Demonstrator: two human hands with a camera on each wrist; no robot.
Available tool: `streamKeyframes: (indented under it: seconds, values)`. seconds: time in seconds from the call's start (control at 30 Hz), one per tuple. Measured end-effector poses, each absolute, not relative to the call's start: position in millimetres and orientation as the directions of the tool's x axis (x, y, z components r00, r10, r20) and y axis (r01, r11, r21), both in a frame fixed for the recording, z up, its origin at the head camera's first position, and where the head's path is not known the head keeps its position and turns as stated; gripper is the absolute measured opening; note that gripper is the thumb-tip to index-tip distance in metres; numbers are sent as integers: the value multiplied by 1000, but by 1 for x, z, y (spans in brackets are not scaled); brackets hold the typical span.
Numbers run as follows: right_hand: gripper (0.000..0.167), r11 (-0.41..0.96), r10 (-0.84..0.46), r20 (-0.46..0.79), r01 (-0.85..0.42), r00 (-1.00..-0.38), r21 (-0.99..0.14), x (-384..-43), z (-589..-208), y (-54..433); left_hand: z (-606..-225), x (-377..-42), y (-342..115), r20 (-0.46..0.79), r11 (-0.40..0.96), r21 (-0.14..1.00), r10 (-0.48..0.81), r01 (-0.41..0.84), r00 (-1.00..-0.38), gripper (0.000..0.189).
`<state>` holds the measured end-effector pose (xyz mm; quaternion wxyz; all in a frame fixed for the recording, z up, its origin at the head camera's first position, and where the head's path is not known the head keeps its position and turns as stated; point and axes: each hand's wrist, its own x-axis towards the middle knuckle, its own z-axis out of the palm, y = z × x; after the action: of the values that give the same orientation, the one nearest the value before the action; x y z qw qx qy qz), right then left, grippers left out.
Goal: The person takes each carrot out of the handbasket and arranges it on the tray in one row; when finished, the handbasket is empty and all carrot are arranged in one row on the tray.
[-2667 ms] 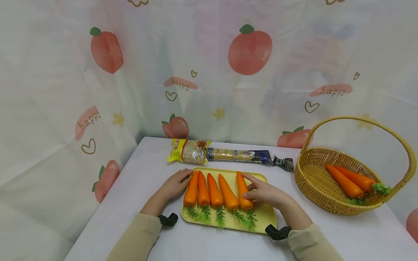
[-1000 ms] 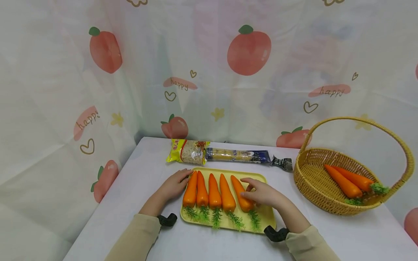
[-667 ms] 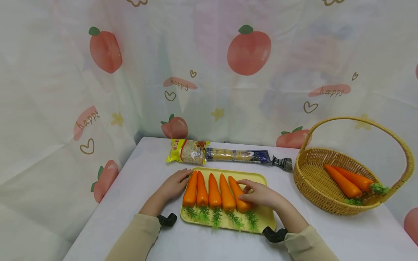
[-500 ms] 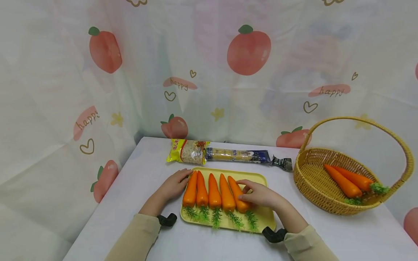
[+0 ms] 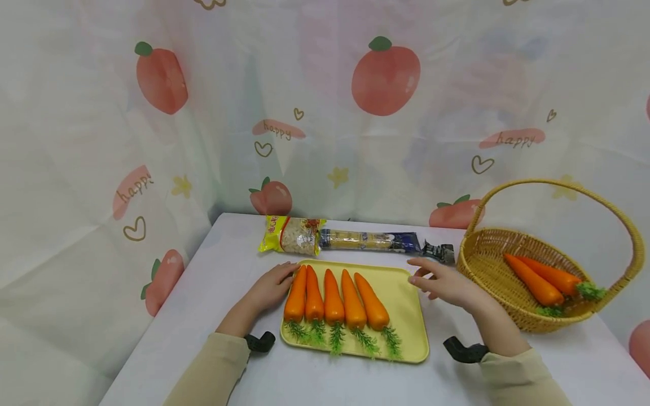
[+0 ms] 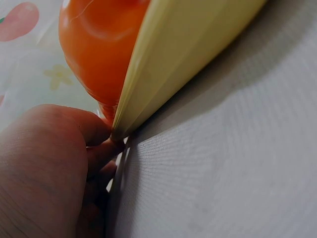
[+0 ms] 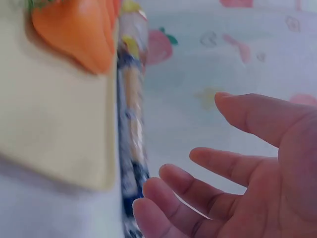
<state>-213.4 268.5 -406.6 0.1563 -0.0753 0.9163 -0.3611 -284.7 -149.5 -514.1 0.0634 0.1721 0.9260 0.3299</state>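
Note:
Several orange carrots with feathery green tops lie side by side, tips away from me, on a yellow tray (image 5: pixel 408 338). The rightmost carrot (image 5: pixel 373 303) leans slightly, and bare tray shows to its right. At the tray's far left corner my left hand (image 5: pixel 271 288) holds the edge beside the leftmost carrot (image 5: pixel 297 299); in the left wrist view its digits (image 6: pixel 101 131) meet at the rim. My right hand (image 5: pixel 449 283) is off the carrots, above the table between tray and basket. In the right wrist view its fingers (image 7: pixel 173 183) are spread and hold nothing.
A wicker basket (image 5: pixel 495 304) with a tall handle stands at right, holding two carrots (image 5: pixel 538 282). Behind the tray lie a yellow-ended bag (image 5: pixel 297 235), a long blue-ended packet (image 5: pixel 365 241) and a small dark packet (image 5: pixel 439 252). Patterned cloth hangs behind and at left.
My right hand shifted the rightmost carrot left, toward the others, then let go and moved right, off the tray toward the basket. The left hand has stayed at the tray's edge.

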Motion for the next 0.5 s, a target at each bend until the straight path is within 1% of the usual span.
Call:
streamKeyframes:
  seconds: [0.27,0.33,0.43,0.5]
  values:
    - [78,770,-152,-187,3,-971,-639,-213,-368,343,-514,-285,-152,-20,726,638,346,255,-938,44]
    - [78,774,-153,-181,-4,-971,-633,-213,-361,362,-513,-285,-153,-26,729,638,343,249,-939,44]
    - [79,776,-157,-190,-2,-969,-631,-218,-356,391,-513,-285,-153,-26,727,640,344,248,-939,44]
    - [83,787,-131,-220,33,-967,-616,-222,-355,409,-513,-285,-153,-23,721,646,347,251,-938,44]
